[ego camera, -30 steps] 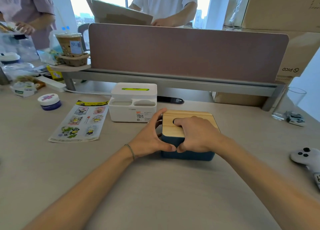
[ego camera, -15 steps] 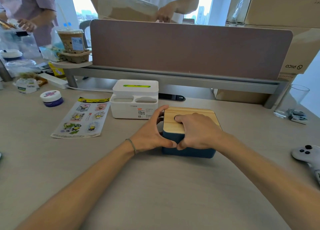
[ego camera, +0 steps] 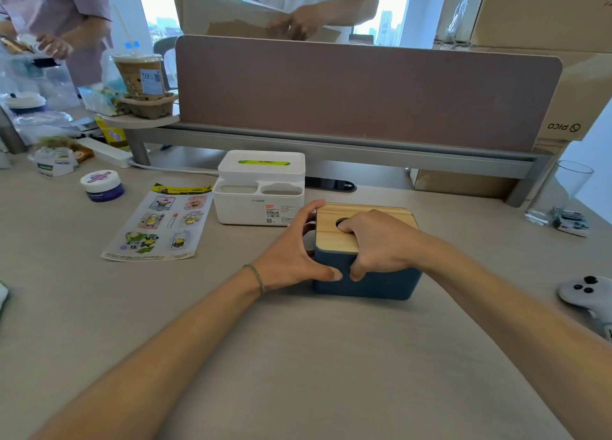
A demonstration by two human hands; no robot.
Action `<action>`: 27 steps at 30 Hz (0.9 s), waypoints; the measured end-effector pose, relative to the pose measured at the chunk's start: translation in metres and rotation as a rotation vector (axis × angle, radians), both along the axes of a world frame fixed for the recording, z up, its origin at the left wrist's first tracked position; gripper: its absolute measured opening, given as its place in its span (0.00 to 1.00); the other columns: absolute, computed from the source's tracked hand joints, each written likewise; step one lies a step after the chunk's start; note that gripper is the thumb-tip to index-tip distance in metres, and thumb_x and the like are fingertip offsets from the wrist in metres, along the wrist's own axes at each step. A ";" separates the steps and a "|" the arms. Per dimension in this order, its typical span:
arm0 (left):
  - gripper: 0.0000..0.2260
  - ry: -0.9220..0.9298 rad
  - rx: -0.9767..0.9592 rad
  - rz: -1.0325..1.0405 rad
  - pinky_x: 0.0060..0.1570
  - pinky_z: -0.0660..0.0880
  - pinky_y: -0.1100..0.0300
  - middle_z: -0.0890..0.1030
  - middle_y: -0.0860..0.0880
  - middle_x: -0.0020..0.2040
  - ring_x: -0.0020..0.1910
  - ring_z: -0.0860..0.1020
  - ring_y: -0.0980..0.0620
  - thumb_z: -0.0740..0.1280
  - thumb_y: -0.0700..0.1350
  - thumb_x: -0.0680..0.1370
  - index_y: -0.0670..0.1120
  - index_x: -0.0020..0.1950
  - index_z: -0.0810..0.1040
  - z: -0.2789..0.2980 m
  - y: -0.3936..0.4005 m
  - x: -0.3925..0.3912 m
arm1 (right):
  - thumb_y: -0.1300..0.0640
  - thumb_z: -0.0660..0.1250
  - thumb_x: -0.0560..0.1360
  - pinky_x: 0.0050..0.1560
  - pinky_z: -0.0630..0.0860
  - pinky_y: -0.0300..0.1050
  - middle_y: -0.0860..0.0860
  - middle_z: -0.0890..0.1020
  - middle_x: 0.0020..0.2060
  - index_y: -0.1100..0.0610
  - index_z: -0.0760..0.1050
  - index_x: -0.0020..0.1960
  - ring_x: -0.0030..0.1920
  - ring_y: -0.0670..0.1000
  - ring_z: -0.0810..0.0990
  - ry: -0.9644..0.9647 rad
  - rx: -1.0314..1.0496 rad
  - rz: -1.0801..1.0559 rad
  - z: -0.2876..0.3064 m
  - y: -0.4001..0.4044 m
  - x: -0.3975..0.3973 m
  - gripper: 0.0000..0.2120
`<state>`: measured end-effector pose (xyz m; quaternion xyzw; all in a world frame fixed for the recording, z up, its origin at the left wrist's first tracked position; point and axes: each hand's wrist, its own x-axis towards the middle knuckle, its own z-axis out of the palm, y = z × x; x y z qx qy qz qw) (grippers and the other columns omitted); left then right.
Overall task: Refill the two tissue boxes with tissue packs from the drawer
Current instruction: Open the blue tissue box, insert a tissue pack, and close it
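Note:
A dark blue tissue box (ego camera: 381, 282) with a pale wooden lid (ego camera: 334, 232) stands on the desk in front of me. My left hand (ego camera: 291, 254) grips its left side, thumb on the front face. My right hand (ego camera: 381, 244) lies over the lid, a finger in the lid's round hole and the thumb on the front of the box. Behind and to the left stands a white tissue box (ego camera: 260, 188) with a green strip showing in its top slot and two front compartments. No drawer or tissue pack is in view.
A sticker sheet (ego camera: 159, 222) and a small jar (ego camera: 102, 185) lie to the left. A game controller (ego camera: 589, 295) and a drinking glass (ego camera: 559, 191) are at the right. A brown partition (ego camera: 364, 91) closes the desk's far side; two persons stand beyond it.
Both hands stay on the blue box. My right thumb has slid lower on the front face and the lid looks slightly raised at the front. The view has shifted a little.

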<state>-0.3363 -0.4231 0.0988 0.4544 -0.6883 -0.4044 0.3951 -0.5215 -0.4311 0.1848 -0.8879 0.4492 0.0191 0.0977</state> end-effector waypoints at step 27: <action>0.49 -0.349 -0.104 0.022 0.72 0.61 0.60 0.69 0.57 0.73 0.71 0.67 0.59 0.70 0.73 0.64 0.67 0.79 0.48 0.077 0.017 -0.003 | 0.43 0.68 0.77 0.46 0.70 0.36 0.43 0.82 0.50 0.49 0.79 0.66 0.47 0.43 0.78 -0.510 -0.106 -0.010 0.015 0.018 -0.039 0.20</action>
